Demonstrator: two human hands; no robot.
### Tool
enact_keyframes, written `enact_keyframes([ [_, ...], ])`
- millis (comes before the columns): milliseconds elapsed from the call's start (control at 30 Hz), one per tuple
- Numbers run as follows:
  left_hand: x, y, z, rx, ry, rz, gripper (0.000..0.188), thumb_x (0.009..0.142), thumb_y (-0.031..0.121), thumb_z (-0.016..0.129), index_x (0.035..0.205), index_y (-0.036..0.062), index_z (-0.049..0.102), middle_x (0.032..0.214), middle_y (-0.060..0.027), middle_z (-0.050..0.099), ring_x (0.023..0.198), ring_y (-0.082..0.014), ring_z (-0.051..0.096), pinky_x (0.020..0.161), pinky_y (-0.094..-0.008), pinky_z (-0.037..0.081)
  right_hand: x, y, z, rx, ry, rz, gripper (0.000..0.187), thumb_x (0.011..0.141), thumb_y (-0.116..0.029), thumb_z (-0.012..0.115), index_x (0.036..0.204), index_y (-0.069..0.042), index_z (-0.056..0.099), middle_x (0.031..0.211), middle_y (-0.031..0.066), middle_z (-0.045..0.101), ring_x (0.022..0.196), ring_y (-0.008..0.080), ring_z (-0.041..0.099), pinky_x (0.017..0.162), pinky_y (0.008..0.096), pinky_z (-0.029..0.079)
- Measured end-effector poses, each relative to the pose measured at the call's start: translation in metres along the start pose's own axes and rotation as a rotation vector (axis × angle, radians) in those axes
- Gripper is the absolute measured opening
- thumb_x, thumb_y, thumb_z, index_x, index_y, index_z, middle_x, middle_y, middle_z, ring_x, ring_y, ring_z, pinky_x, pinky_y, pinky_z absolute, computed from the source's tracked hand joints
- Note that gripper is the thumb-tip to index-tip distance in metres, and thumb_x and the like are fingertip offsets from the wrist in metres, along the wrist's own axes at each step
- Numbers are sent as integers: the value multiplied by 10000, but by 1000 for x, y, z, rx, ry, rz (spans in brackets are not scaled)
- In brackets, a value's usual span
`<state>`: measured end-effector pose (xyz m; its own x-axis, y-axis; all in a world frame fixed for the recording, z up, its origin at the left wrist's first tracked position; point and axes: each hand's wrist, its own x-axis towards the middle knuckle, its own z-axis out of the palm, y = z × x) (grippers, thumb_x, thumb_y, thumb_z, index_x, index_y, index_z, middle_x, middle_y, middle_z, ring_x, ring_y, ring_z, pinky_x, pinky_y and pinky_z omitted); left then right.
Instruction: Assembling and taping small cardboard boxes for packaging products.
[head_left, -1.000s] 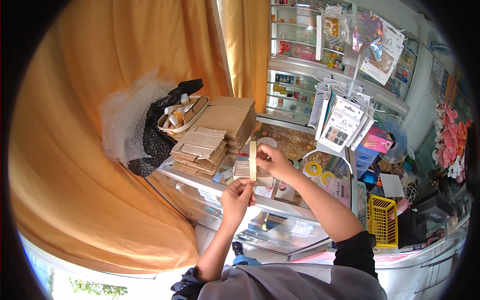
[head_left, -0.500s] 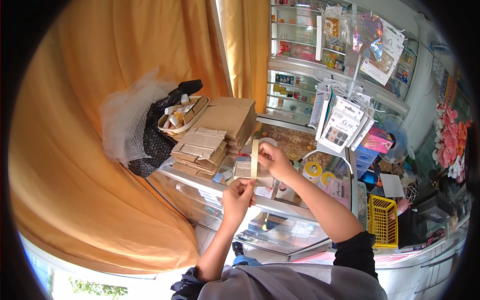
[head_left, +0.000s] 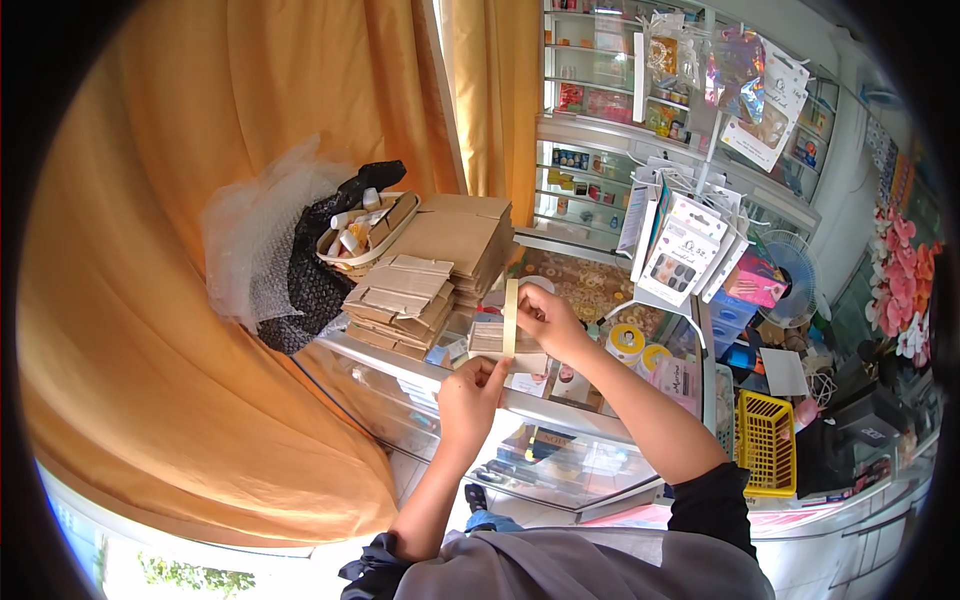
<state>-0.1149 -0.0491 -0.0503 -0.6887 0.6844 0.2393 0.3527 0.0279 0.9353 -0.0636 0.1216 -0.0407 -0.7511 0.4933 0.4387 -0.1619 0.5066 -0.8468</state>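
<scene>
A narrow pale-yellow strip, looking like tape (head_left: 511, 305), stands upright over a small brown cardboard box (head_left: 487, 336) on the glass counter. My right hand (head_left: 548, 322) is closed on the strip's right side, fingertips pinched at it. Just below the strip's lower end, at the counter's front edge, my left hand (head_left: 468, 405) is closed, thumb against curled fingers. What sits between those fingers, if anything, is too small to tell. Left of the box lies a stack of small folded cardboard pieces (head_left: 400, 290), with a taller stack of flat cardboard (head_left: 460, 230) behind it.
A basket of small bottles (head_left: 350, 262) and black bubble wrap (head_left: 305, 285) lie at the counter's left, beside an orange curtain (head_left: 180, 300). Yellow-lidded round tubs (head_left: 626, 342) stand to the right, near a display rack of hanging packs (head_left: 685, 250). A yellow basket (head_left: 767, 440) sits further right.
My left hand has shifted slightly left and down, away from the strip's lower end. My right hand, the strip and the box stay nearly in place.
</scene>
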Motion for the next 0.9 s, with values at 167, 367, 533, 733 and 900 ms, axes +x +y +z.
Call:
enact_keyframes([
  [167, -3, -2, 2, 408, 291, 323, 293, 810, 248, 714, 680, 34, 561, 486, -30, 546, 398, -127, 507, 415, -246, 384, 1, 5, -1, 7, -9, -12, 190, 867, -164, 646, 834, -18, 529, 623, -28, 492, 567, 40, 417, 523, 225, 371],
  [367, 1, -3, -5, 529, 345, 497, 305, 714, 260, 783, 761, 74, 546, 498, -8, 522, 412, -155, 510, 410, -293, 396, 0, 1, -1, -2, -14, -15, 204, 869, -177, 646, 830, -19, 524, 611, -27, 482, 563, 43, 415, 516, 228, 364],
  [533, 14, -4, -10, 562, 277, 548, 321, 698, 242, 769, 832, 90, 520, 721, -34, 570, 656, -232, 573, 533, -336, 437, 1, -1, -3, -29, -8, 0, 200, 868, -181, 647, 846, -20, 531, 609, -17, 496, 562, 48, 423, 523, 228, 372],
  [733, 27, 12, -21, 567, 155, 723, 441, 715, 205, 738, 1066, 37, 532, 1080, -129, 542, 998, -324, 519, 810, -404, 433, 1, -1, -2, -1, -45, 11, 195, 864, -181, 653, 870, -19, 544, 625, -10, 527, 576, 44, 449, 535, 224, 387],
  [900, 32, 0, -17, 507, -31, 695, 586, 761, 197, 688, 1263, -11, 470, 1197, -167, 512, 1109, -348, 487, 920, -419, 416, 1, 1, -1, 10, -26, -6, 178, 858, -164, 656, 862, -18, 554, 635, -23, 526, 582, 37, 449, 538, 221, 388],
])
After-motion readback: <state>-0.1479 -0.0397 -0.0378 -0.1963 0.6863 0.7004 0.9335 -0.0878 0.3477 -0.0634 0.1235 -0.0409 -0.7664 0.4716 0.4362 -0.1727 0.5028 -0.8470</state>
